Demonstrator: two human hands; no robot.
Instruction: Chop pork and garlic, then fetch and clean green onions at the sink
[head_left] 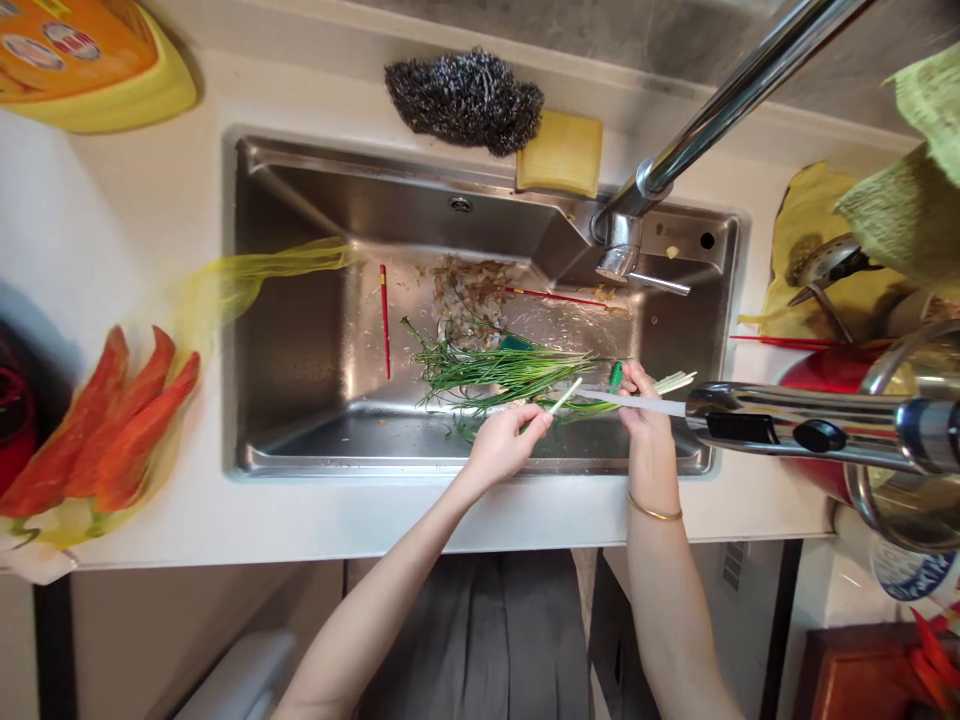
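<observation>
My left hand [507,438] is closed in a pinch on a few chives, whose pale stem ends [564,397] stick out past the fingertips. Over the right part of the steel sink [292,330], my right hand [642,400] is closed around a small bunch of chives, its whitish ends [675,382] pointing right. A stream of water [667,405] from the spout runs by the right hand. Below both hands lies a larger heap of green chives [517,372] on the sink floor. A small green piece [616,376] shows beside the right fingers; what it is I cannot tell.
The chrome spout [795,418] reaches in from the right, with the faucet base [621,240] behind. Peelings [469,300] and red chopsticks [385,320] lie in the sink. A steel scourer [465,100] and yellow sponge [561,152] sit behind; red peppers [139,425] lie left.
</observation>
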